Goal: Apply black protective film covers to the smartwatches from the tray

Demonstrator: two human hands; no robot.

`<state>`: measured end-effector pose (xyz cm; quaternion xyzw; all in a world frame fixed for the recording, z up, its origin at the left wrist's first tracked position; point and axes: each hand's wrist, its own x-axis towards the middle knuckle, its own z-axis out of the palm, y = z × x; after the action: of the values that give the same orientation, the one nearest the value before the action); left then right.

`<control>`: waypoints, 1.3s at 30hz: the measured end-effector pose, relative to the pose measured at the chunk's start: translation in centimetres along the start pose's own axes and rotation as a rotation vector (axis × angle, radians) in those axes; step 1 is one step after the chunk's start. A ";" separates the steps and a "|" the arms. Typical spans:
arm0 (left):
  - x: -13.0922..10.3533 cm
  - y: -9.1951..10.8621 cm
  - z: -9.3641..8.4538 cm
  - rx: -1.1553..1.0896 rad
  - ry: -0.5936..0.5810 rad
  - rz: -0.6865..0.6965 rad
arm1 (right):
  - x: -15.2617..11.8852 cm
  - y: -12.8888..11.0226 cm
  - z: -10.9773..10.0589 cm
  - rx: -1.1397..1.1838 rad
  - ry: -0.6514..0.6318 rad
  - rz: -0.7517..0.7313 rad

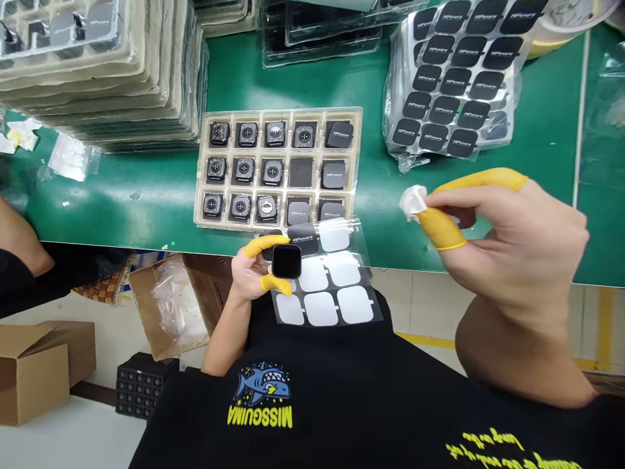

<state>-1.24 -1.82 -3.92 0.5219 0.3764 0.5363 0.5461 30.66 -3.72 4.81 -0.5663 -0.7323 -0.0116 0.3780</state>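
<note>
My left hand (249, 267), with yellow finger cots, pinches a smartwatch case (286, 262) by its edges, its black screen facing up. Just below and beside it a clear sheet of stickers (336, 306) overhangs the table's front edge; most of its squares show white, one is dark with lettering. My right hand (512, 215), raised at the right, is closed on a crumpled white wipe (413, 202) between yellow-covered fingertips. Beyond the left hand lies a plastic tray (199, 195) holding several watch cases, back up, and dark lettered squares. One pocket (301, 172) bares its dark bottom.
Tall stacks of trays (166, 78) stand at the back left, with more trays (322, 49) behind. A pile of dark sticker sheets (454, 85) lies at the back right beside a round tub (576, 19). Cardboard boxes (170, 306) sit below the table; another person's arm (22, 234) shows at left.
</note>
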 end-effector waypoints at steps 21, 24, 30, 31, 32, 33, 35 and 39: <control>0.6 -0.3 0.4 0.065 -0.284 0.151 | 0.6 -3.4 1.7 0.530 -0.553 0.233; 0.5 0.1 -0.1 0.075 -0.313 0.141 | 0.7 -3.6 3.2 0.588 -0.615 0.329; 0.5 0.5 -0.8 0.092 -0.340 0.090 | 0.2 -2.5 3.7 0.591 -0.580 0.377; 0.6 0.5 -0.9 0.105 -0.344 0.094 | 0.3 -2.5 3.7 0.598 -0.576 0.367; 0.6 0.5 -0.9 0.120 -0.346 0.104 | 0.3 -2.5 3.7 0.604 -0.580 0.356; 0.6 0.6 -0.9 0.137 -0.347 0.118 | 0.4 -2.5 3.7 0.609 -0.585 0.342; 0.7 0.8 -0.9 0.181 -0.352 0.138 | 0.7 -2.4 3.8 0.610 -0.574 0.309; 0.7 1.2 -0.9 0.262 -0.381 0.171 | 1.1 -2.4 4.1 0.611 -0.516 0.254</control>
<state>-2.30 -1.16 -2.77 0.7100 0.2873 0.4189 0.4878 26.41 -1.84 3.51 -0.4984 -0.6970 0.3952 0.3312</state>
